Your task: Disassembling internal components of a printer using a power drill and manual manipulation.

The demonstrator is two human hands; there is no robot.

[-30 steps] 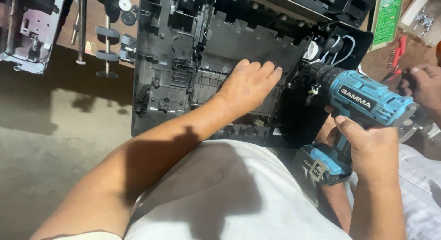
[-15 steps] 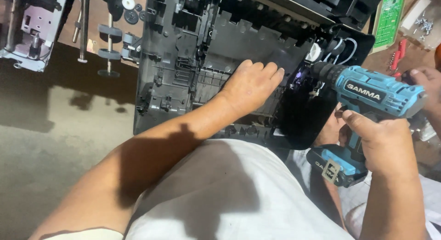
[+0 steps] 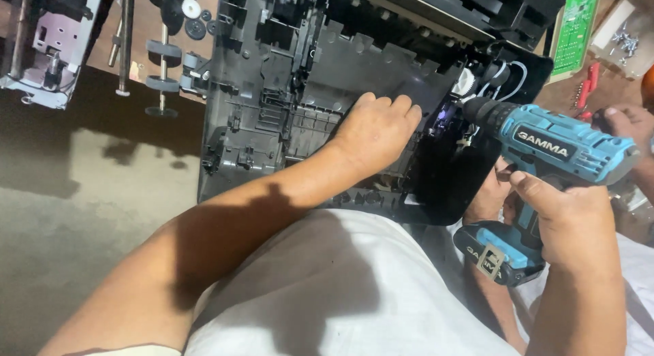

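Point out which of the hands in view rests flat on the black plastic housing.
The left hand: it lies palm down on the black plastic housing, while the right hand grips the blue cordless drill.

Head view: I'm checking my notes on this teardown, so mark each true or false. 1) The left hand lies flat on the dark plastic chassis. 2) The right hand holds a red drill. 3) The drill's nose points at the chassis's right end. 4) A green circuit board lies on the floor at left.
1) True: the left hand lies palm down on the dark plastic chassis.
2) False: the right hand grips a blue and black cordless drill.
3) True: its nose meets the chassis by the white wires.
4) False: the green circuit board lies at upper right.
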